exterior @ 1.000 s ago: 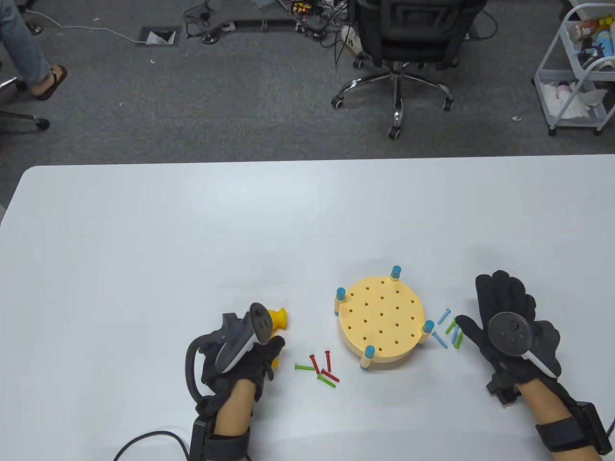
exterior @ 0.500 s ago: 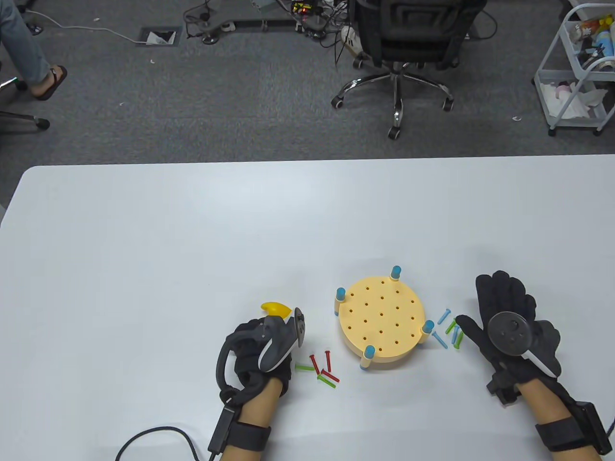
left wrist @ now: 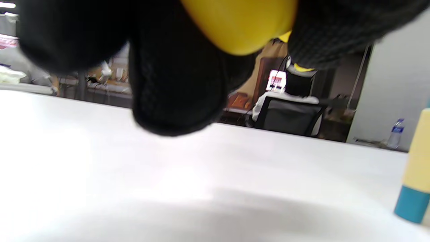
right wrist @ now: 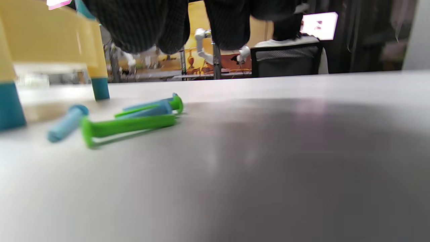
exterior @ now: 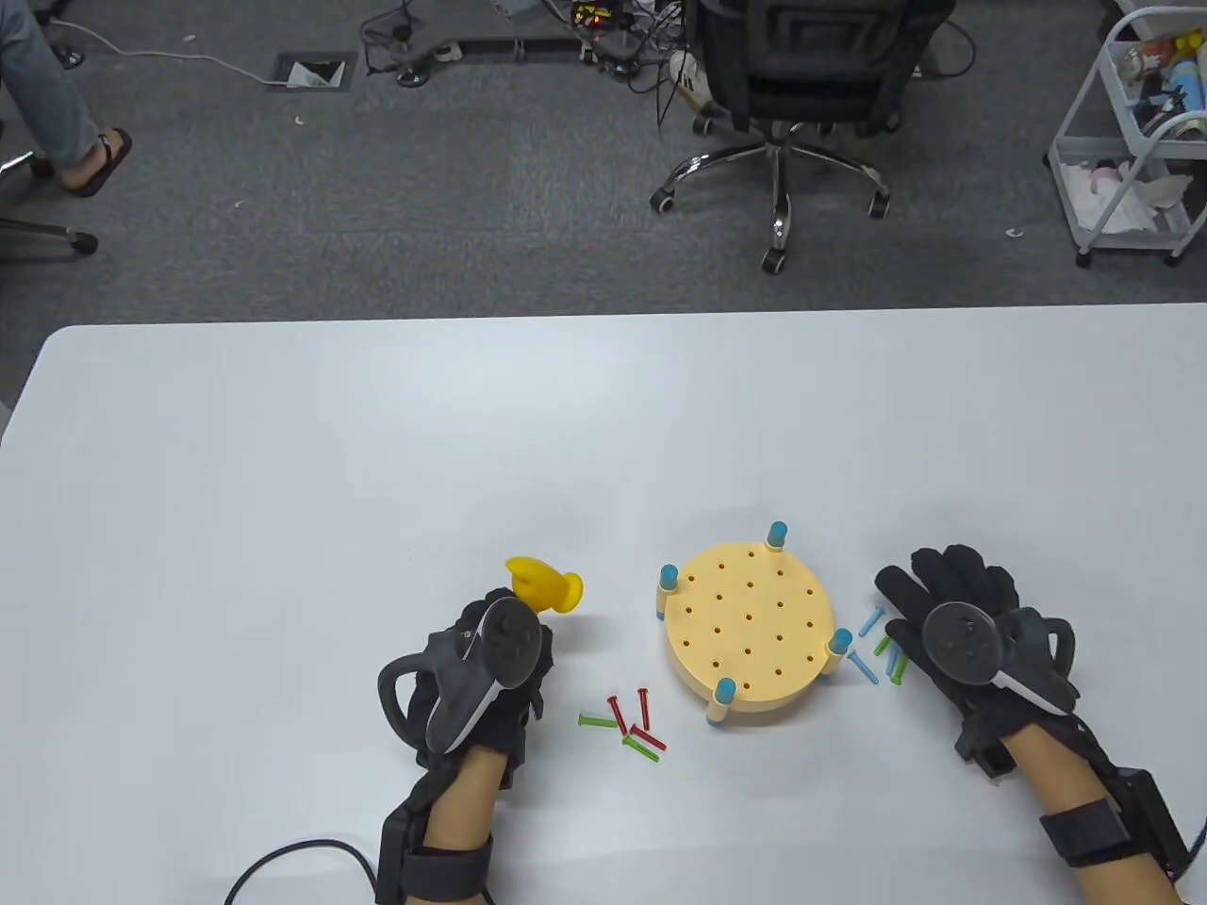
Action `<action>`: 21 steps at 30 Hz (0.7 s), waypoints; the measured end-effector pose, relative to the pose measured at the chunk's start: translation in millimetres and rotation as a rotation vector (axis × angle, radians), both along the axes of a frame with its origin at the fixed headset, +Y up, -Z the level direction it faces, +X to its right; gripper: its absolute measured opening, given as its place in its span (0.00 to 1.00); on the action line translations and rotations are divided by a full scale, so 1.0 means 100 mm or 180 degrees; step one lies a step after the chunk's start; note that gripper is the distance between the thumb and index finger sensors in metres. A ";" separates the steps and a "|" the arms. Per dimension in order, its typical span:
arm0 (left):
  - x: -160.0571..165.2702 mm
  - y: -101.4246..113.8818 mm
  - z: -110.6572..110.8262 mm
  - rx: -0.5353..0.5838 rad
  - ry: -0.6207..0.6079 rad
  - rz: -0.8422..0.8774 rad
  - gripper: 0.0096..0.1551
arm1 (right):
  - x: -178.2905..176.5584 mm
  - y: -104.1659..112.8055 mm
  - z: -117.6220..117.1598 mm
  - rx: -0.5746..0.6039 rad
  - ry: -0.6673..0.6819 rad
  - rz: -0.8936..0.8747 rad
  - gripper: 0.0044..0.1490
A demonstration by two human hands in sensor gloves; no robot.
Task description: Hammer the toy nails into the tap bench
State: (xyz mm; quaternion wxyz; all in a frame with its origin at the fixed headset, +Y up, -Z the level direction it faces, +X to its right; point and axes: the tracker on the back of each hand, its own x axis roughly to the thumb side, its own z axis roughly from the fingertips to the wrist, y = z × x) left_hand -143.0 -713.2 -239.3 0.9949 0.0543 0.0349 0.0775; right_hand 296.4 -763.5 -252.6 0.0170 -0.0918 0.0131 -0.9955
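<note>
The round yellow tap bench (exterior: pixel 750 627) with blue-capped legs stands on the white table (exterior: pixel 377 471); its holes hold no nails. My left hand (exterior: pixel 500 650) grips the yellow toy hammer (exterior: pixel 545 583), whose head sticks out past the fingers to the left of the bench; it also shows in the left wrist view (left wrist: pixel 238 23). Red and green nails (exterior: pixel 630 721) lie between that hand and the bench. My right hand (exterior: pixel 929 599) is open, fingers spread, over the blue and green nails (exterior: pixel 882 646) right of the bench. Those nails show in the right wrist view (right wrist: pixel 127 119).
An office chair (exterior: pixel 792 85) and a wire cart (exterior: pixel 1132 141) stand on the floor beyond the table's far edge. A cable (exterior: pixel 292 863) runs from my left wrist along the table's near edge.
My left hand lifted the hammer and swung its head forward and right. My right hand moved left, over the blue and green nails.
</note>
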 end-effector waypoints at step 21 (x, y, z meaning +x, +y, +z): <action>0.09 -0.02 0.00 -0.0090 -0.0326 0.0123 0.31 | -0.48 -0.01 -0.33 -0.0664 0.0467 0.0877 0.27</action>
